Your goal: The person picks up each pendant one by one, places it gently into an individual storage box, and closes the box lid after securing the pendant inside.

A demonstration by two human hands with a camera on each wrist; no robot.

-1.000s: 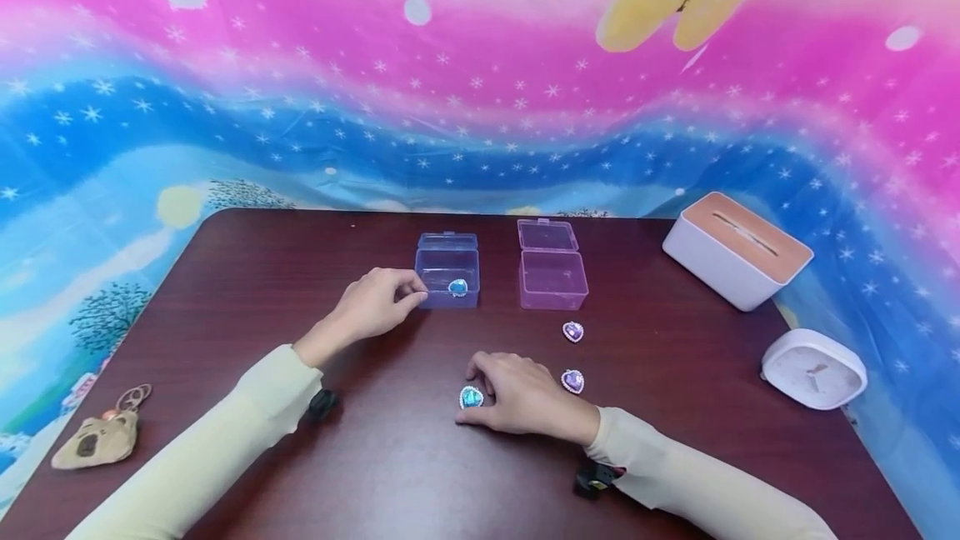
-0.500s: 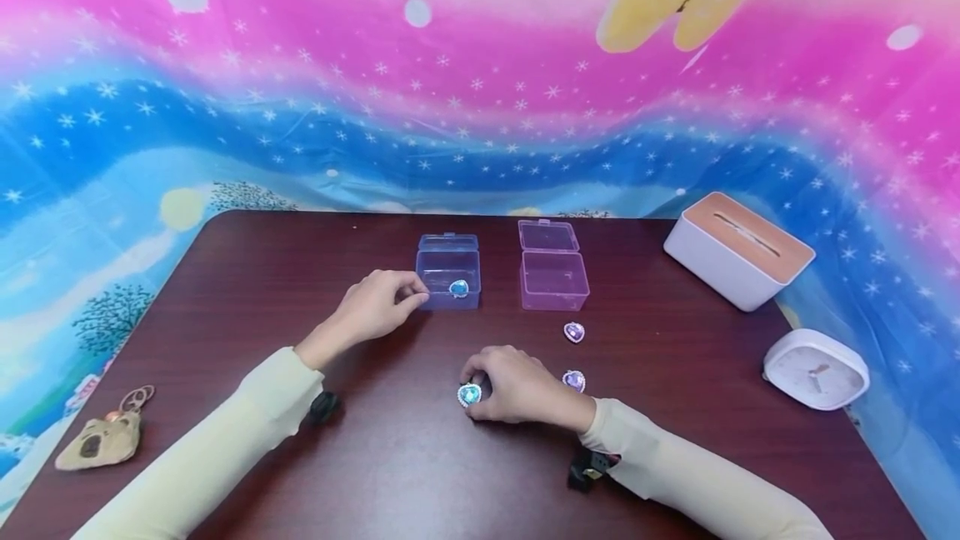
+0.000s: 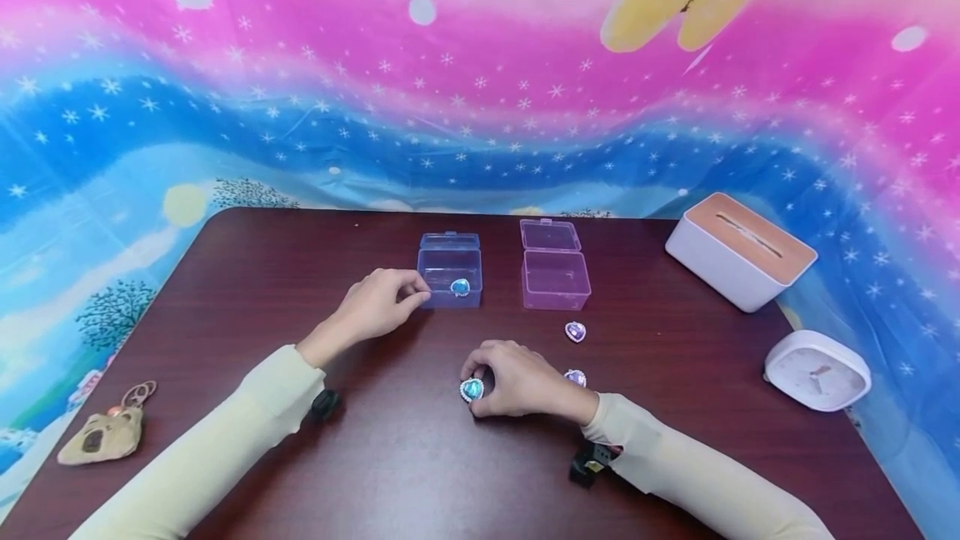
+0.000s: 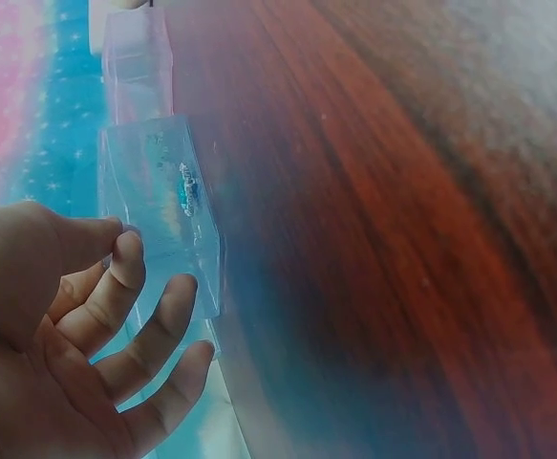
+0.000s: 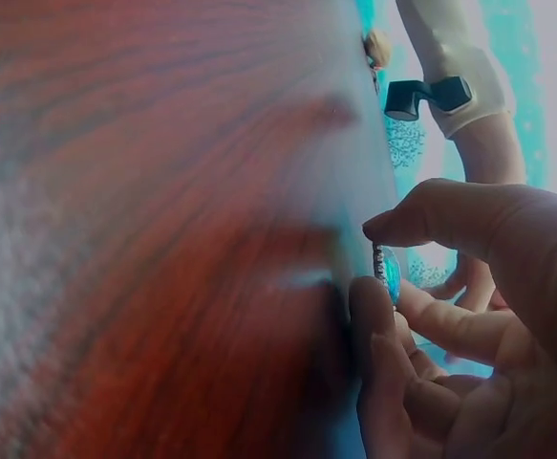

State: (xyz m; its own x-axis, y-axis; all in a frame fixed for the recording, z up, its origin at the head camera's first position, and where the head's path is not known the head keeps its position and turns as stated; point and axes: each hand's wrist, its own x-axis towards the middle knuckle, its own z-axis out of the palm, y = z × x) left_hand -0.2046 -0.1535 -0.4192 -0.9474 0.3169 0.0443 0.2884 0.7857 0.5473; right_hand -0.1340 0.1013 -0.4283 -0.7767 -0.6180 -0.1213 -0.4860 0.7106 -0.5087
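My right hand [image 3: 516, 380] pinches a heart-shaped blue-green gem [image 3: 472, 390] with a pearly rim between thumb and fingertips. In the right wrist view the gem [image 5: 391, 275] is seen edge-on, close over the table. Thumb and index finger of my left hand [image 3: 381, 303] pinch the near left wall of a clear blue plastic box [image 3: 450, 263], its lid tilted back. Another blue heart gem [image 3: 461, 287] lies inside that box, also visible in the left wrist view. A purple heart gem [image 3: 576, 377] is partly hidden behind my right hand; a second purple gem [image 3: 575, 332] lies farther back.
Right of the blue box stands a clear pink box [image 3: 556, 282], lid back. A white tissue box [image 3: 741, 252] with an orange top and a white clock [image 3: 817, 370] are at the table's right side. A plush koala keychain [image 3: 101, 436] lies at the left edge.
My right hand has closed its fingers on the blue-green gem and raised it slightly, shifting a little toward the back. My left hand keeps its grip on the blue box.
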